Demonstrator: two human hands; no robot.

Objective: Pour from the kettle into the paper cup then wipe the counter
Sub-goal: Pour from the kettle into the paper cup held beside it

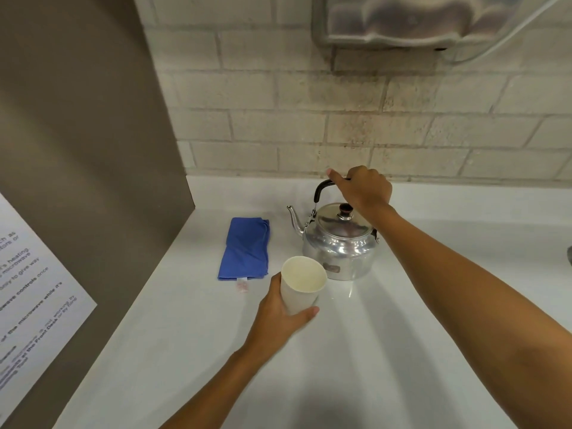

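Observation:
A shiny metal kettle (339, 243) with a black handle and a dark lid knob stands on the white counter (387, 351), its spout pointing left. My right hand (363, 188) is closed around the raised handle above the lid. A white paper cup (301, 284) is just in front of the kettle, tilted slightly, and looks empty inside. My left hand (278, 317) grips the cup's side from the left and below. A folded blue cloth (246, 247) lies flat on the counter to the left of the kettle.
A brown panel (93, 150) with a printed notice (28, 289) walls off the left side. A pale brick wall (340, 119) runs behind the counter, with a grey dispenser (418, 20) mounted above. A dark object's edge (569, 257) shows at the far right.

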